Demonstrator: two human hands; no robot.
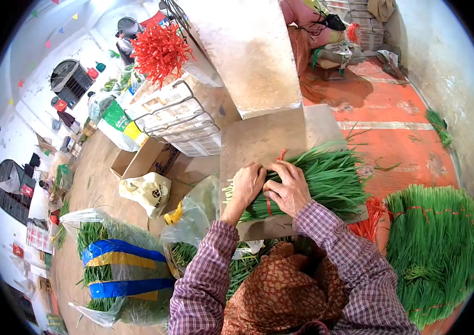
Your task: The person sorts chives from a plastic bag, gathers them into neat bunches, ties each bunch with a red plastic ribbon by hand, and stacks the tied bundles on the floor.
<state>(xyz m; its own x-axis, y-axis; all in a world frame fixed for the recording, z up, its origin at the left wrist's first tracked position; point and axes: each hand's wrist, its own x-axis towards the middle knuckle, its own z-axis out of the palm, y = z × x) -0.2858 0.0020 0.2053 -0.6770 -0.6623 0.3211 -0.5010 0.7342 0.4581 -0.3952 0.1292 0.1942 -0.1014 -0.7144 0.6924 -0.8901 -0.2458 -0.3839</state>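
A bunch of garlic chives (326,178) lies sideways on a cardboard-covered board (259,134), its pale cut ends to the left and leaves to the right. A thin red tie (269,205) runs across the bunch. My left hand (249,183) grips the bunch near the cut ends, fingers curled over the top. Close beside it, my right hand (289,187) is closed over the bunch at the red tie. The fingertips of both hands are partly hidden, so I cannot tell whether they also pinch the tie.
On the right, a large stack of tied chives (432,251) stands by red ties (372,220). To the left are a wrapped bale of greens (125,271), a pale plastic bag (150,192) and a wire-bound crate (175,120) topped by red ties (161,53). Another person (315,25) sits beyond.
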